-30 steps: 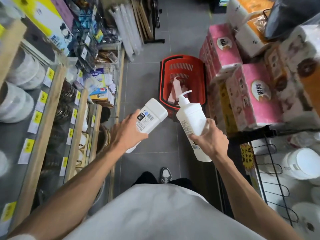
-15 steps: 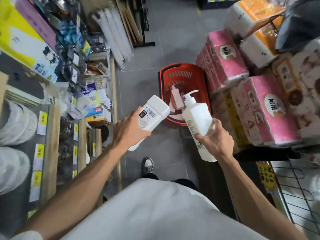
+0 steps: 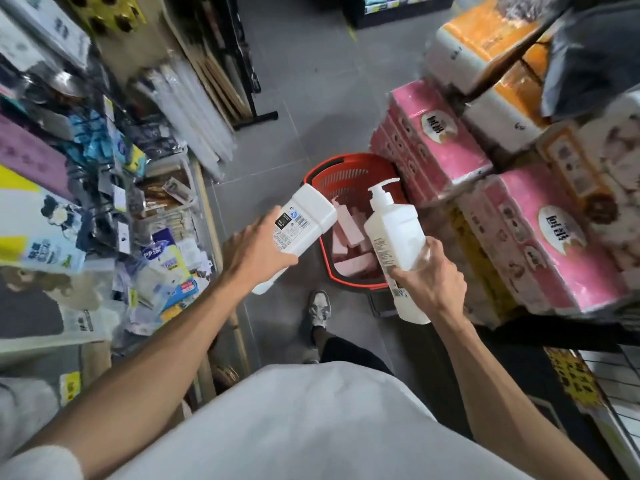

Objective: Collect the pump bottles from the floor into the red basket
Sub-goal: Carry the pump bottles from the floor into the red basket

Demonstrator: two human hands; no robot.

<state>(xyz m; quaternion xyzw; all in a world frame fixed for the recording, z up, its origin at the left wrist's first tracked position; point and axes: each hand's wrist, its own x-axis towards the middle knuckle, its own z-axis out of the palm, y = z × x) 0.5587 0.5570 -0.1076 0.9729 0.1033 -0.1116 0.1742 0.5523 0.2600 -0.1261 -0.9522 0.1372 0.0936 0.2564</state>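
A: How do things stand?
B: Left hand (image 3: 258, 245) grips the tilted bottle (image 3: 304, 221), right hand (image 3: 433, 284) grips the pump bottle (image 3: 394, 230); both hang above the basket (image 3: 346, 174), pink bottles (image 3: 348, 223) inside.
A: Advice?
B: Probably lower each inside before releasing, clear of the rim.

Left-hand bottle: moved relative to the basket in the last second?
Yes. The bottle in the left hand has moved forward over the basket: a second ago it sat short of the near-left corner, now its top overlaps the left rim.
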